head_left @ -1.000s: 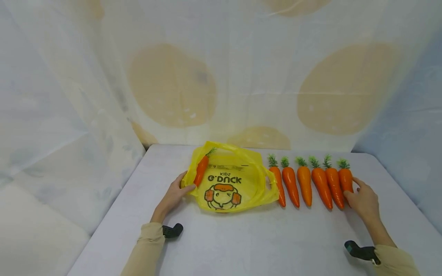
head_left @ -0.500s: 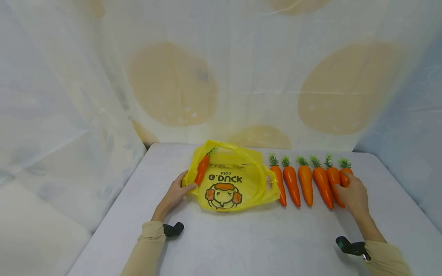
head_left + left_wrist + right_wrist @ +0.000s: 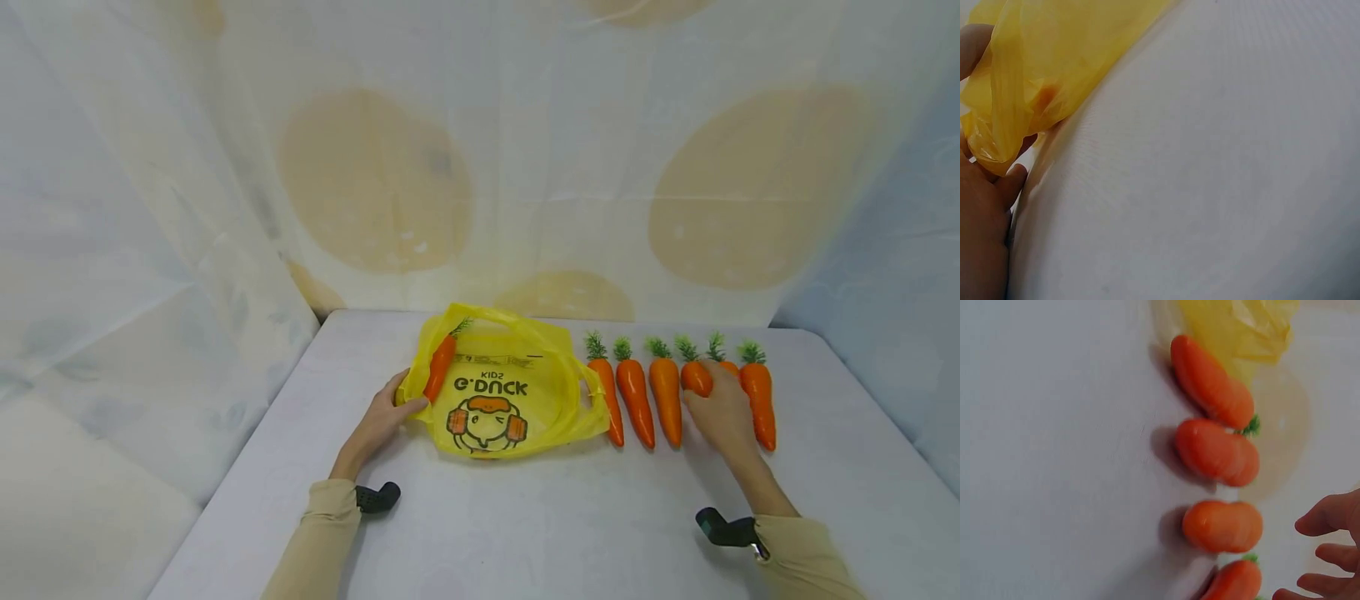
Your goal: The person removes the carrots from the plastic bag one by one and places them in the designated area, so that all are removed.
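My left hand (image 3: pixel 380 421) grips the left rim of a yellow plastic bag (image 3: pixel 551 417) lying on the table with its mouth spread. Thin folds of the bag (image 3: pixel 1007 106) run between thumb and fingers in the left wrist view. A carrot with a green top (image 3: pixel 440 367) lies inside, along the bag's left side. My right hand (image 3: pixel 722 408) hovers over the row of carrots, covering much of the fourth carrot (image 3: pixel 697 379) and the fifth carrot (image 3: pixel 726 365). Its fingers (image 3: pixel 1329 515) are spread and hold nothing in the right wrist view.
Left of the right hand lie more carrots (image 3: pixel 636 404), green tops pointing away. The rightmost carrot (image 3: pixel 760 404) lies just beyond that hand. The bag's right handle overlaps the leftmost carrot (image 3: pixel 606 400). A patterned curtain (image 3: pixel 555 167) hangs behind the white table (image 3: pixel 525 525).
My right hand has moved left along the row, from the rightmost carrot to above the fourth and fifth, uncovering the rightmost one. The left hand and the bag stay in place.
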Action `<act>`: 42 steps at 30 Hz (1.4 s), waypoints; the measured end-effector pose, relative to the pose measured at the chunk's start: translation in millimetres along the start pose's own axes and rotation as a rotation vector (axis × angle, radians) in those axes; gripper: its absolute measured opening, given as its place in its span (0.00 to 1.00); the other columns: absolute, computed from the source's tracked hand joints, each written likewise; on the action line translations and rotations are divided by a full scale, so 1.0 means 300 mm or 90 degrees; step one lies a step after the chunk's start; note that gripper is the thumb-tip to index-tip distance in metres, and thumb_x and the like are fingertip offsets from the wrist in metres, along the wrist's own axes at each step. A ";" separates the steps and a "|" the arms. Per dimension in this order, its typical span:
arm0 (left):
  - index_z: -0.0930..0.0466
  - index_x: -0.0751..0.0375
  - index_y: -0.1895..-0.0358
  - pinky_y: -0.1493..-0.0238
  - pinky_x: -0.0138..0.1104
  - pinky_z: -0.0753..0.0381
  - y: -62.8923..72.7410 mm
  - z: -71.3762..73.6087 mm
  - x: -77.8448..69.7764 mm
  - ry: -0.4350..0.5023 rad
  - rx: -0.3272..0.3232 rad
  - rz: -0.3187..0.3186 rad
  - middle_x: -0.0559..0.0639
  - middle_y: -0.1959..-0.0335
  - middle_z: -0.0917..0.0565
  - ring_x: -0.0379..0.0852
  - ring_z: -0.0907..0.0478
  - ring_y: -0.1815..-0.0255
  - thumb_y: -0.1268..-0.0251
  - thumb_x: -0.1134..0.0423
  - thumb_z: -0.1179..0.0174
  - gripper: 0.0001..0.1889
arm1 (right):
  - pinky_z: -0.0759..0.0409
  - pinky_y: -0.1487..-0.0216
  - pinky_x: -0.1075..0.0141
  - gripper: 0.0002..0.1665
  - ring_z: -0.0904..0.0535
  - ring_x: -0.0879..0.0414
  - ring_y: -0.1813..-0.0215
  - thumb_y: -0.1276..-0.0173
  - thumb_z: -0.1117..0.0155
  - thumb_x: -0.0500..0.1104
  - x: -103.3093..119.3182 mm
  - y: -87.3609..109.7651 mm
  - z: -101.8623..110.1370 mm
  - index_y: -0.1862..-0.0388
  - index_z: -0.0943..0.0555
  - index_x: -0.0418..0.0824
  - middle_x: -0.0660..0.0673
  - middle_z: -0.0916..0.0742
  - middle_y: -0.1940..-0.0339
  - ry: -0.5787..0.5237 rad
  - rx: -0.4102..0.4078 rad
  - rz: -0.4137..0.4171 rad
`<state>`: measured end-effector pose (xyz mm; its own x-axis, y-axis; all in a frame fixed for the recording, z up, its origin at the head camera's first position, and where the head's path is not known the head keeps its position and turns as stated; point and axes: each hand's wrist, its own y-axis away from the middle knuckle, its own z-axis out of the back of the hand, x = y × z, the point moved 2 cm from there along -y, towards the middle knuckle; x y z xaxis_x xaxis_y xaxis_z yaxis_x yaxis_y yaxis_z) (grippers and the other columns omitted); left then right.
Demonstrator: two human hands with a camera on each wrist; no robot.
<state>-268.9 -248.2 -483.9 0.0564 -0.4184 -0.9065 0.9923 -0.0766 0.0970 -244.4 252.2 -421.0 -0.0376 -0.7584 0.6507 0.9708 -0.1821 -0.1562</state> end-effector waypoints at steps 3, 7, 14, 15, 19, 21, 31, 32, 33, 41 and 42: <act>0.47 0.47 0.22 0.25 0.55 0.46 -0.003 0.000 0.003 -0.001 -0.001 0.002 0.53 0.25 0.37 0.54 0.40 0.27 0.35 0.45 0.38 0.41 | 0.41 0.33 0.31 0.37 0.42 0.25 0.29 0.33 0.46 0.35 0.047 0.009 -0.011 0.27 0.40 0.26 0.23 0.35 0.29 -0.013 0.003 0.021; 0.47 0.47 0.22 0.25 0.55 0.45 -0.003 0.000 0.005 -0.002 -0.005 0.002 0.53 0.25 0.37 0.54 0.40 0.27 0.35 0.45 0.38 0.42 | 0.39 0.34 0.32 0.37 0.41 0.26 0.29 0.34 0.42 0.35 0.122 0.025 -0.022 0.27 0.38 0.29 0.24 0.34 0.28 -0.025 0.001 0.053; 0.47 0.47 0.22 0.26 0.55 0.45 0.002 0.002 0.000 0.000 -0.005 -0.004 0.53 0.25 0.37 0.54 0.39 0.28 0.34 0.46 0.39 0.41 | 0.43 0.31 0.33 0.37 0.43 0.29 0.26 0.34 0.43 0.35 0.239 0.048 -0.055 0.26 0.37 0.31 0.27 0.35 0.26 -0.073 0.018 0.107; 0.47 0.47 0.22 0.26 0.55 0.45 0.001 0.002 0.001 0.000 -0.006 -0.003 0.53 0.25 0.37 0.54 0.40 0.28 0.34 0.46 0.39 0.41 | 0.43 0.31 0.32 0.37 0.43 0.29 0.26 0.34 0.42 0.35 0.253 0.051 -0.064 0.26 0.37 0.32 0.27 0.35 0.26 -0.070 0.021 0.112; 0.47 0.48 0.22 0.25 0.54 0.45 0.000 0.000 0.006 0.002 -0.006 -0.001 0.53 0.25 0.37 0.54 0.40 0.27 0.35 0.45 0.38 0.41 | 0.40 0.31 0.35 0.36 0.40 0.30 0.28 0.35 0.41 0.35 0.299 0.060 -0.108 0.27 0.35 0.31 0.27 0.33 0.27 -0.060 0.026 0.135; 0.47 0.48 0.22 0.25 0.54 0.44 -0.003 0.000 0.010 0.003 -0.006 -0.005 0.54 0.25 0.37 0.53 0.40 0.27 0.35 0.45 0.38 0.41 | 0.41 0.30 0.35 0.36 0.40 0.30 0.27 0.35 0.41 0.35 0.324 0.065 -0.135 0.27 0.35 0.32 0.28 0.33 0.27 -0.060 0.033 0.144; 0.47 0.48 0.22 0.25 0.54 0.45 -0.005 0.007 0.010 0.001 -0.004 -0.014 0.53 0.24 0.38 0.54 0.41 0.26 0.35 0.45 0.39 0.41 | 0.31 0.76 0.66 0.38 0.28 0.33 0.35 0.36 0.41 0.35 0.479 0.100 -0.295 0.25 0.34 0.41 0.37 0.36 0.23 -0.134 0.086 0.158; 0.47 0.48 0.22 0.25 0.54 0.45 -0.005 0.008 0.010 0.002 -0.004 -0.015 0.53 0.24 0.38 0.54 0.40 0.26 0.35 0.45 0.39 0.41 | 0.31 0.78 0.65 0.38 0.28 0.33 0.36 0.36 0.40 0.35 0.492 0.101 -0.312 0.26 0.33 0.41 0.37 0.35 0.23 -0.134 0.083 0.162; 0.46 0.48 0.22 0.25 0.54 0.45 -0.005 0.008 0.011 0.002 -0.004 -0.014 0.53 0.25 0.38 0.53 0.40 0.26 0.35 0.45 0.38 0.41 | 0.29 0.78 0.63 0.38 0.27 0.33 0.36 0.37 0.40 0.35 0.504 0.102 -0.327 0.26 0.33 0.41 0.37 0.35 0.23 -0.135 0.080 0.167; 0.45 0.48 0.23 0.26 0.53 0.42 -0.006 0.011 0.020 0.025 0.002 -0.029 0.53 0.26 0.36 0.53 0.37 0.29 0.35 0.44 0.37 0.41 | 0.20 0.49 0.47 0.35 0.38 0.37 0.25 0.37 0.34 0.33 0.578 0.112 -0.415 0.30 0.28 0.40 0.37 0.32 0.25 -0.079 0.005 0.228; 0.45 0.47 0.23 0.26 0.53 0.42 -0.006 0.011 0.019 0.027 0.003 -0.032 0.53 0.26 0.36 0.52 0.37 0.29 0.36 0.44 0.37 0.41 | 0.19 0.49 0.47 0.34 0.40 0.38 0.24 0.37 0.34 0.33 0.588 0.115 -0.419 0.31 0.27 0.39 0.38 0.32 0.25 -0.084 -0.006 0.234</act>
<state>-270.6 -253.5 -487.9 0.0119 -0.3752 -0.9269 0.9934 -0.1010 0.0537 -247.4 33.5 -405.0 0.3436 -0.6872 0.6401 0.9118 0.0808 -0.4026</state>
